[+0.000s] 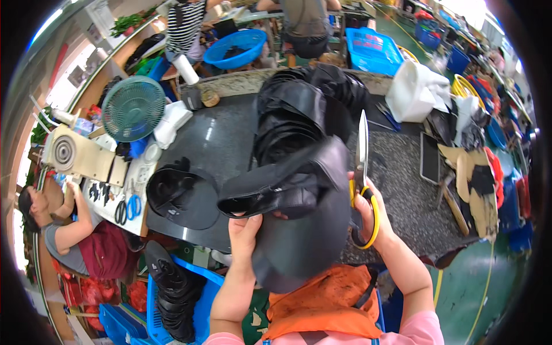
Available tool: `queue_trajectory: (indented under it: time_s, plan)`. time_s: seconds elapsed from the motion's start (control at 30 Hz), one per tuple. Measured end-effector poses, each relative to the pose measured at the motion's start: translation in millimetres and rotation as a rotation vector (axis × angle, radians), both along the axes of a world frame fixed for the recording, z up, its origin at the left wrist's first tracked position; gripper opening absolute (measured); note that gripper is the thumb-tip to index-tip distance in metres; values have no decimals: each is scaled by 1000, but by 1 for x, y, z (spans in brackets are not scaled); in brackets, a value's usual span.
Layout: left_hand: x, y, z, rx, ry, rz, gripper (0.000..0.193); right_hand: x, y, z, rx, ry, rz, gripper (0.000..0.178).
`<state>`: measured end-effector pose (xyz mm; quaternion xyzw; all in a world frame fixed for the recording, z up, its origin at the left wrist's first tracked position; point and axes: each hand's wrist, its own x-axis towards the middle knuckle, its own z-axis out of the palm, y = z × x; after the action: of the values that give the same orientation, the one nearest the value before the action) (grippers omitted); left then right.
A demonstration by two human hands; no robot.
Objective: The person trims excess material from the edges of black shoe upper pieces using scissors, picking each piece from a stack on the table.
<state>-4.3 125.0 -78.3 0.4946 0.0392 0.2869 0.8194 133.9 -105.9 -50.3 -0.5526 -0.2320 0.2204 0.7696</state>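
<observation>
My left hand [244, 233] grips a black leather piece [305, 241] by its lower left edge. The piece has a stitched, open loop-like part at its upper side and a wide smooth flap hanging below. Fingers of my right hand [368, 213] are closed round the yellow and black handles of a pair of scissors [361, 152], whose blades point up and away. That hand is close to the right edge of the piece; whether it also touches it I cannot tell. Beyond lies a long stack of similar black leather pieces [293, 109], and another single one [183, 198] rests to the left.
A blue crate [215, 282] with more black pieces stands below left. A phone [429, 157], a white container [411, 92] and tan scraps [468, 172] lie right. At far left, a co-worker [86, 230] sits by a sewing machine [80, 152] and green fan [132, 109].
</observation>
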Motion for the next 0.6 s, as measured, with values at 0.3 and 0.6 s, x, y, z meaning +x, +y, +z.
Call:
queue_trajectory:
  time_s: [0.3,0.6]
  plan:
    - [14,-45,-33,225,166,289,82,-7,-38,-16,-175,174,-301,42]
    - [47,6,56,1360,577,-130,50,-75,-39,-24,-575,-234,-360,55]
